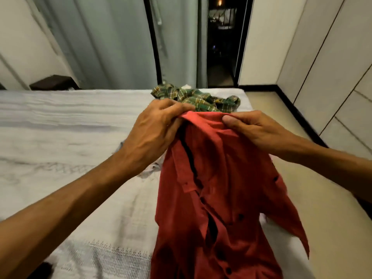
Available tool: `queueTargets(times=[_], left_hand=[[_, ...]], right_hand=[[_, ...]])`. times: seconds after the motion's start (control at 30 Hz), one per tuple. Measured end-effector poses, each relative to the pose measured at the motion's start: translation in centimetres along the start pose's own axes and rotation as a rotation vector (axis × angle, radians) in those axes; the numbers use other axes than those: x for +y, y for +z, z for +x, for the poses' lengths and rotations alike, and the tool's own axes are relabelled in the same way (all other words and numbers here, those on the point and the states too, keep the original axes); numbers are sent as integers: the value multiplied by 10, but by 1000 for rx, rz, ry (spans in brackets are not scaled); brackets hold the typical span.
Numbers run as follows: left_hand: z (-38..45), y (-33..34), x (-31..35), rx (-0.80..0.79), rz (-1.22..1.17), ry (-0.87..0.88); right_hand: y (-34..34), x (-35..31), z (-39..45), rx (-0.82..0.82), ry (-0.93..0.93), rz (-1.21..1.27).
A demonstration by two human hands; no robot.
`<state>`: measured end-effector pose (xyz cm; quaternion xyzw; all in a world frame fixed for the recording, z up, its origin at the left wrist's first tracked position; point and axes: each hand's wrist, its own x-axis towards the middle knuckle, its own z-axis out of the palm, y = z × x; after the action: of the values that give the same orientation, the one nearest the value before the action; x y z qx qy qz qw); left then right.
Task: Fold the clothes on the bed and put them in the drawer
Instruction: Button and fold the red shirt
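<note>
Holding a red shirt [217, 198] up over the right side of the bed [70, 137], both hands are pinching its top edge: the left hand [155, 129] is curling its fingers round the fabric near the collar, and the right hand [259, 129] is pressing its thumb down on the cloth just beside it. The shirt is hanging lengthwise toward the near edge of the bed, its dark buttons and front opening facing up, with its lower part seeming to rest on the sheet.

Because the two grips are sitting close together, the shoulders are probably sagging, so laying it down like this could trap creases or a twisted sleeve. One flap is hanging past the right edge of the bed and could drag the shirt toward the floor if either pinch is loosened.

A green plaid shirt [199, 97] is lying crumpled near the far right corner, waiting unfolded. No drawer is showing in this view, so what it is holding cannot be told.
</note>
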<state>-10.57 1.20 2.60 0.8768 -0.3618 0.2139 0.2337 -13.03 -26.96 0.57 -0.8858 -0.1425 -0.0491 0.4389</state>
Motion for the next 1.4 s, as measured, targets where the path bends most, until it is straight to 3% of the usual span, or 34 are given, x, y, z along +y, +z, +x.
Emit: queueTargets(times=[0.07,0.2,0.3,0.4,0.47,0.57,0.6,0.7,0.8,0.9,1.0,1.1,1.27,1.33,1.4], left_hand=[[-3,-36,29,103,-97,30],[1,-114,98,101,-363,-112],[9,-167,151,55,-454,-129],[18,-209,194,-37,-499,-98],[19,-234,216,-93,-463,-96],[14,-265,233,-276,-509,-162],[7,-272,238,-351,-540,-167],[-15,-276,240,-577,-652,-136],[-37,-253,233,-736,-560,-125],[-56,-223,225,-560,-609,-103],[-58,-218,224,-166,-686,-134],[-33,-240,219,131,-457,-131],[13,-310,227,257,21,66],[28,-333,234,240,38,96],[38,-347,246,195,14,110]], right_hand=[[-20,-47,-29,72,-65,-30],[-59,-149,-88,271,-213,-213],[-72,-222,-129,219,-339,-239],[-79,-263,-150,211,-400,-448],[-95,-278,-157,290,-252,-306],[-124,-298,-167,240,102,313],[-133,-303,-173,238,158,378],[-155,-308,-180,315,185,202],[-175,-316,-192,392,140,75],[-191,-322,-202,360,188,-77],[-206,-321,-210,366,250,-178],[-226,-319,-217,319,272,-208],[-300,-330,-232,-71,329,21],[-329,-336,-237,-167,365,-71],[-343,-342,-241,-146,383,-248]])
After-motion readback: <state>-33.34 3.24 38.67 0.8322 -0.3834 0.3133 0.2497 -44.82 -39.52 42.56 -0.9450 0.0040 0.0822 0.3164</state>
